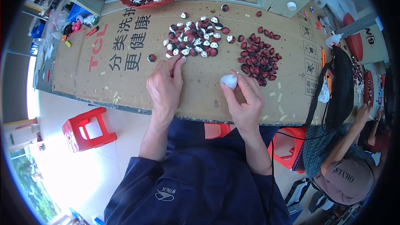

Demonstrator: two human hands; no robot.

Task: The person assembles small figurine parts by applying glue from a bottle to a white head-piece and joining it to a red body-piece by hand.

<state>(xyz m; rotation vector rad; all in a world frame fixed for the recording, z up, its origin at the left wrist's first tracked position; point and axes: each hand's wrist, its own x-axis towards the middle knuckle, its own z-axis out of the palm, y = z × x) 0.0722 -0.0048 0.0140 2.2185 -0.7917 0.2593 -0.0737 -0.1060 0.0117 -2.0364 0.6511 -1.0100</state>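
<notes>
My left hand point(166, 85) is closed in a pinch at the near edge of a pile of small round red, black and white pieces point(191, 37). Something small and whitish shows at its fingertips, too small to name. In the fingers of my right hand point(246, 102) is a white egg-shaped squeeze bottle point(228, 81), held just above the cardboard. Beyond that hand lies a heap of dark red and black shell-like pieces point(258, 58). One loose round piece point(152, 58) rests left of my left hand.
Brown cardboard point(125, 87) covers the bench. A red bowl point(158, 2) with more round pieces stands at the back. A black bag point(339, 87) and orange cutter point(324, 60) lie on the right. Red stools point(89, 129) stand below, and another person point(348, 175) sits at right.
</notes>
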